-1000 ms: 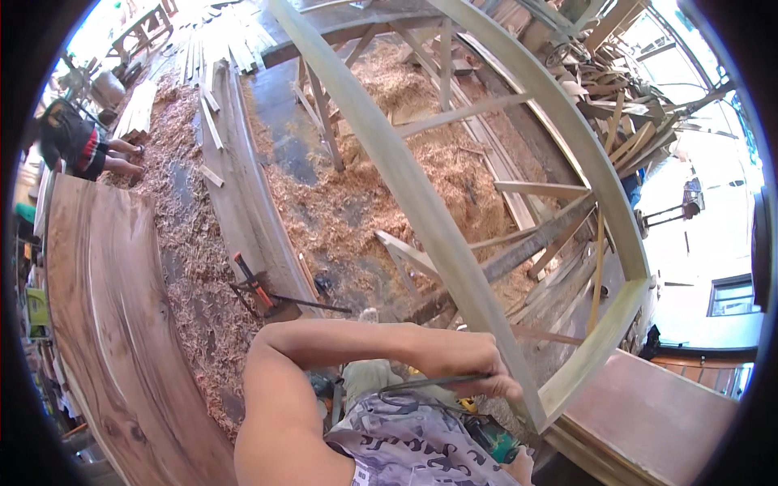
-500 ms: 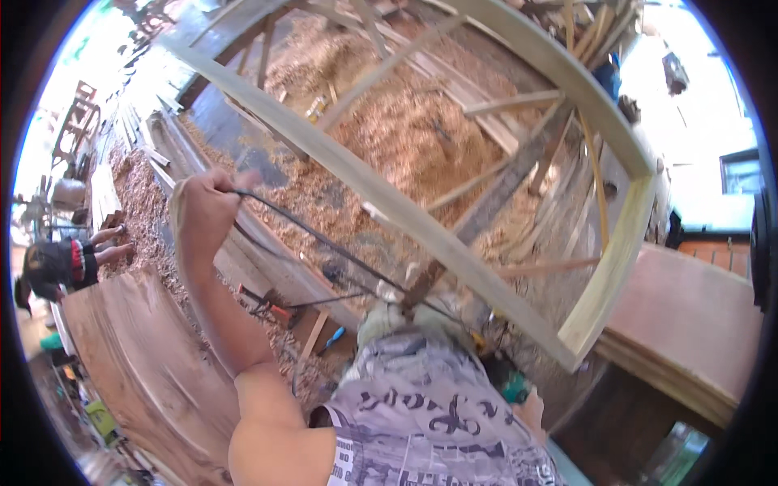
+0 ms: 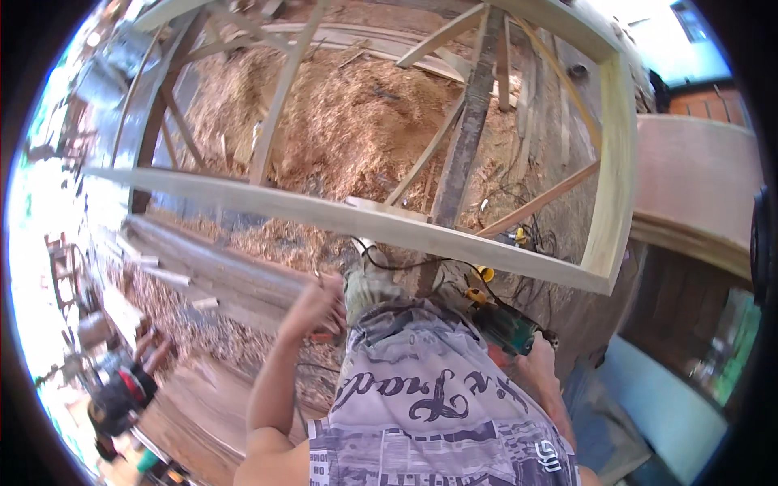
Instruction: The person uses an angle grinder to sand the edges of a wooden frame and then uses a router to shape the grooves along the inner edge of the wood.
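My right hand (image 3: pixel 536 356) is closed around the rear end of a green corded power tool (image 3: pixel 509 326), low beside my right leg. Its exact kind is hard to make out. A black power cord (image 3: pixel 401 267) curves from near the tool across my legs toward the left. My left hand (image 3: pixel 314 306) is beside my left knee, its fingers smeared by motion, so whether it holds anything is unclear. Just ahead of me a large pale wooden frame (image 3: pixel 340 212) rests on crossing wooden supports, its near rail running above my knees.
Wood shavings (image 3: pixel 348 121) heap under and beyond the frame. A long timber beam (image 3: pixel 219 271) lies at left, with a broad brown board (image 3: pixel 198 397) nearer me. At right stands a wooden table (image 3: pixel 697 170). Another person (image 3: pixel 121 397) is low at the far left.
My left hand has come down and inward from its raised place at the left, where it held the cord stretched. The cord now hangs slack. The view has turned, bringing the green tool into sight.
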The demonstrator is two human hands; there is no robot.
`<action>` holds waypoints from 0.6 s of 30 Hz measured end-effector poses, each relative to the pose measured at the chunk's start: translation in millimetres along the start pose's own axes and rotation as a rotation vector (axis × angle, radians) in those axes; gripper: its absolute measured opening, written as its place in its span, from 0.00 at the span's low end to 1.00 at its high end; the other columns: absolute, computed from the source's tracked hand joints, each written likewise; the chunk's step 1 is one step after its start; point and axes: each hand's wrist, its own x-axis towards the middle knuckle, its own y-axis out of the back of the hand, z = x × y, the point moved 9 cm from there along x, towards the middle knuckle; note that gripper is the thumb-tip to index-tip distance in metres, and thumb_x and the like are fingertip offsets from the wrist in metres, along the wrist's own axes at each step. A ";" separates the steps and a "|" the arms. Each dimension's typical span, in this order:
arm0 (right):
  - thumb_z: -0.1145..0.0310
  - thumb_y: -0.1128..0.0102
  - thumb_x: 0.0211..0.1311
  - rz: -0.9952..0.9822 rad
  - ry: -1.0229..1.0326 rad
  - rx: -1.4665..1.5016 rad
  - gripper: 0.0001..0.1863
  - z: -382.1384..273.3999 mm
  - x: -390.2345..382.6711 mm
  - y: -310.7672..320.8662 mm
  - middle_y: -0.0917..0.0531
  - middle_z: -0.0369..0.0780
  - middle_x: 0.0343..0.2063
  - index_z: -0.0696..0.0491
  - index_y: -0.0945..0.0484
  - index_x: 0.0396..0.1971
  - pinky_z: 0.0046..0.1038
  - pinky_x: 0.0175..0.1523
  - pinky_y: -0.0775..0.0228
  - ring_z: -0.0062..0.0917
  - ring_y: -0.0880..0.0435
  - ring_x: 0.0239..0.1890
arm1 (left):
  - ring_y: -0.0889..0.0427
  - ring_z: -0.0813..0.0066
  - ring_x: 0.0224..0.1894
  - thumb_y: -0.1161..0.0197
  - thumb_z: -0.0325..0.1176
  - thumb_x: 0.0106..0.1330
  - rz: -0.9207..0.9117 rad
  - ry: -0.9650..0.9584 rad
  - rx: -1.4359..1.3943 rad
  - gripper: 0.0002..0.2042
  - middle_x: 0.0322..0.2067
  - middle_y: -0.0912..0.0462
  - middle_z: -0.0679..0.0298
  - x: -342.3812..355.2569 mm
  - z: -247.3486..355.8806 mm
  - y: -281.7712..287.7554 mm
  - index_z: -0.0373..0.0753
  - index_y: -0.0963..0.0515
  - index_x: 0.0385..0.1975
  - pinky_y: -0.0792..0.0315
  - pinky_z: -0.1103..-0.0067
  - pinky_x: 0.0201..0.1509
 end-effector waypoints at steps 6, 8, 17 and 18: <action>0.72 0.33 0.43 -0.021 -0.085 -0.091 0.24 -46.7 -56.4 -38.4 0.18 0.60 0.32 0.61 0.28 0.43 0.52 0.47 0.26 0.59 0.18 0.39 | 0.16 0.67 0.20 0.50 0.51 0.75 -0.555 0.260 0.711 0.25 0.24 0.16 0.56 27.4 -60.8 34.2 0.32 0.21 0.29 0.21 0.72 0.22; 0.69 0.34 0.43 -0.052 -0.171 -0.044 0.25 -41.3 -75.4 -55.7 0.17 0.60 0.31 0.62 0.29 0.44 0.51 0.47 0.26 0.60 0.18 0.39 | 0.16 0.65 0.19 0.45 0.53 0.73 -0.528 0.363 0.937 0.25 0.27 0.15 0.53 25.3 -73.3 84.7 0.31 0.21 0.30 0.21 0.71 0.23; 0.69 0.35 0.42 -0.018 -0.273 0.075 0.27 -57.1 -103.5 -95.5 0.16 0.60 0.34 0.62 0.28 0.46 0.51 0.48 0.26 0.57 0.17 0.42 | 0.12 0.65 0.43 0.48 0.45 0.78 -0.263 -0.249 0.062 0.17 0.39 0.13 0.57 2.2 -3.6 115.7 0.36 0.24 0.45 0.18 0.66 0.50; 0.69 0.35 0.41 0.015 -0.220 0.085 0.27 -57.1 -101.6 -94.9 0.16 0.60 0.34 0.62 0.28 0.46 0.51 0.49 0.26 0.57 0.17 0.42 | 0.13 0.66 0.46 0.49 0.46 0.79 -0.316 -0.331 0.065 0.17 0.43 0.14 0.58 -7.2 -0.5 88.5 0.37 0.25 0.48 0.20 0.66 0.55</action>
